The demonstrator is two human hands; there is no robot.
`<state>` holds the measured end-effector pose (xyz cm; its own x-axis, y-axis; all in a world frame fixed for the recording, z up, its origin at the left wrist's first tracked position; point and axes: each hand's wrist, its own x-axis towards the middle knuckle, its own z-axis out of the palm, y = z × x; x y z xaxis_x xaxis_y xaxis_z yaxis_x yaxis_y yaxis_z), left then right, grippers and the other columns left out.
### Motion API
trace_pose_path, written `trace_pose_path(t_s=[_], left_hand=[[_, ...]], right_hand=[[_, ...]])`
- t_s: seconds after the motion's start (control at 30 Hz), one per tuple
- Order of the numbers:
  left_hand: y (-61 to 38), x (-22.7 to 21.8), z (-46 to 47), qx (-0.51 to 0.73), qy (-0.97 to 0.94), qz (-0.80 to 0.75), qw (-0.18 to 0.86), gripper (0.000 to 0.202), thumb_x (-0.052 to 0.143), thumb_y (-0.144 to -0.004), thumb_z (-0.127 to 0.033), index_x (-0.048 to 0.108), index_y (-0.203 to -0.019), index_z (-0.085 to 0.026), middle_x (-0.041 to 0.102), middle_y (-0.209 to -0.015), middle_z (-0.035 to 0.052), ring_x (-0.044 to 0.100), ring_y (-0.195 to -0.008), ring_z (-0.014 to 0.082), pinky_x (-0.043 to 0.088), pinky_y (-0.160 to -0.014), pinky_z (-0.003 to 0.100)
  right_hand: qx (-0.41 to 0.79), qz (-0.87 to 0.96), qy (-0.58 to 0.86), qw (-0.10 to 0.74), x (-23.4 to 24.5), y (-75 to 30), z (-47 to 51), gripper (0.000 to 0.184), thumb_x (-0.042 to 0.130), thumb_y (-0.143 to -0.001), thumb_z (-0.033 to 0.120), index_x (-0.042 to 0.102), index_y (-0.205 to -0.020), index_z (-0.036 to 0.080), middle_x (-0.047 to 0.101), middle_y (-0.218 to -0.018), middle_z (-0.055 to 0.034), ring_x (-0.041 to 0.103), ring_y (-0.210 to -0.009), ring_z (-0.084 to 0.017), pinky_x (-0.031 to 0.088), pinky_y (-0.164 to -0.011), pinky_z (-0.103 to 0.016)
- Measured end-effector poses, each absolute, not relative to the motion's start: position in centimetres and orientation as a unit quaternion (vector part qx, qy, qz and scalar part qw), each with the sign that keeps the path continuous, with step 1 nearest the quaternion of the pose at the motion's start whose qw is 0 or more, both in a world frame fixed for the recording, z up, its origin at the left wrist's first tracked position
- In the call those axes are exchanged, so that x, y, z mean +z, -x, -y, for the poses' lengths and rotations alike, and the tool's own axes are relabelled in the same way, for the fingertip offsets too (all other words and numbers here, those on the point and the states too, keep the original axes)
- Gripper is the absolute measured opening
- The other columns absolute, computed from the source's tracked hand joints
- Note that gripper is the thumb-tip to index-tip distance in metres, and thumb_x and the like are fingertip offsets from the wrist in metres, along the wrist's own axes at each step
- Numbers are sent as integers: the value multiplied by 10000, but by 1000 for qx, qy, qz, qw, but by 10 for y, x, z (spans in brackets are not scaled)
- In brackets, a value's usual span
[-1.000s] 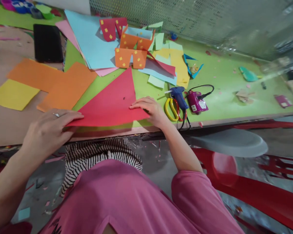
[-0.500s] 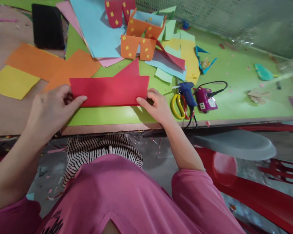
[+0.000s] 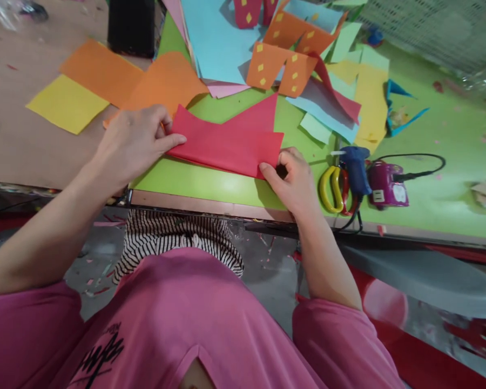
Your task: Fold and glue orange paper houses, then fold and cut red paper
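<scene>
At the green tabletop [image 3: 186, 187], left hand [image 3: 135, 138] and right hand [image 3: 295, 182] pinch the folded red paper [image 3: 227, 146]. Scissors [image 3: 323, 190] lie nearby.

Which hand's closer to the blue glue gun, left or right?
Right. The right hand pinches one end of the red paper, just left of the blue glue gun. The left hand grips the paper's opposite end, clearly farther from it.

You've got a blue glue gun [image 3: 357, 168] beside that purple gadget [image 3: 386, 186] with the black cable [image 3: 423, 174] looping off it, a yellow sheet [image 3: 68, 104] next to the orange sheets [image 3: 101, 70] on your left, and a dotted orange cutout [image 3: 264, 66] by the light blue paper [image 3: 221, 48].
</scene>
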<state>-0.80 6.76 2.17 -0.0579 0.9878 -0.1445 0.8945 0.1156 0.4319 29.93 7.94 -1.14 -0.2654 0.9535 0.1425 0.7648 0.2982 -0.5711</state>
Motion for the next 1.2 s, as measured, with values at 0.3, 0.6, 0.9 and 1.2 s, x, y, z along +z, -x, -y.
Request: trace_pose_path(t_s=[0.3, 0.6, 0.9, 1.2], left_hand=[[12, 25, -54, 208, -693, -681, 112, 453, 549, -1015, -409, 549, -1390, -156, 680, -1281, 92, 657, -1143, 247, 525, -992, 397], [-31, 3, -3, 179, -874, -452, -20, 612, 449, -1073, -425, 355, -1615, -157, 466, -1654, 134, 388, -1567, 282, 262, -1322, 520], [-36, -22, -8, 152, -862, -484, -9, 937, 381, -996, -728, 382, -1581, 5, 464, -1615, 270, 434, -1528, 364, 281, -1301, 529], [-39, -31, -2, 178, -850, -495, 4, 929, 387, -993, -727, 395, -1583, -10, 498, -1594, 258, 451, -1513, 369, 305, -1290, 527]], right_hand=[[189, 780, 549, 235, -13, -300, -81, 333, 659, -884, 351, 387, -711, 267, 490, -809, -13, 482, -783, -209, 431, -778, -387], [181, 776, 555, 238, -13, -299, -82, 327, 669, -867, 334, 400, -696, 262, 495, -808, -13, 501, -783, -210, 427, -776, -390], [175, 782, 547, 241, -14, -301, -82, 361, 670, -871, 382, 377, -693, 266, 506, -792, -10, 480, -757, -205, 416, -745, -376], [171, 787, 542, 239, -13, -301, -83, 388, 667, -877, 392, 353, -684, 273, 483, -760, -3, 475, -725, -206, 405, -719, -376]])
